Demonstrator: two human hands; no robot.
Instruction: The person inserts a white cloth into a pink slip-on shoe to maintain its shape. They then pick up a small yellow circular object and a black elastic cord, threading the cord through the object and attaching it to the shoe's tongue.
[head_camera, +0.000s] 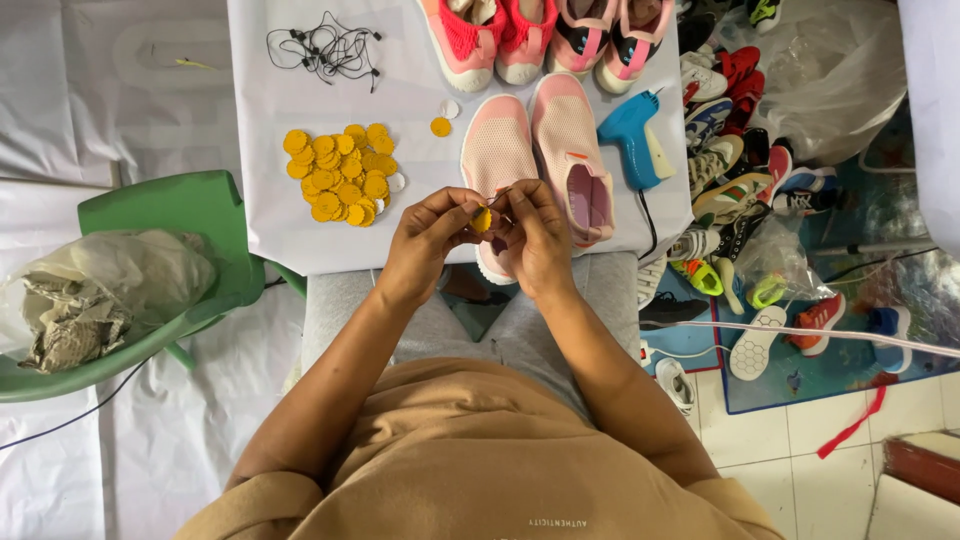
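Note:
My left hand (428, 240) and my right hand (538, 238) meet just in front of the table edge, fingertips pinching a small round yellow disc (482, 219) between them. A thin dark string seems to run from the disc to my right fingers. Directly behind my hands a pair of light pink mesh shoes (570, 150) lies on the white table sheet (260, 220). A pile of the same yellow discs (340, 172) sits to the left. One loose yellow disc (441, 126) lies beside a white one.
A tangle of black elastic cords (325, 48) lies at the back left, two more pink shoe pairs (545, 35) at the back edge, a blue glue gun (632, 135) on the right. A green chair (190, 210) with crumpled paper stands left; many small shoes (740, 190) cover the floor right.

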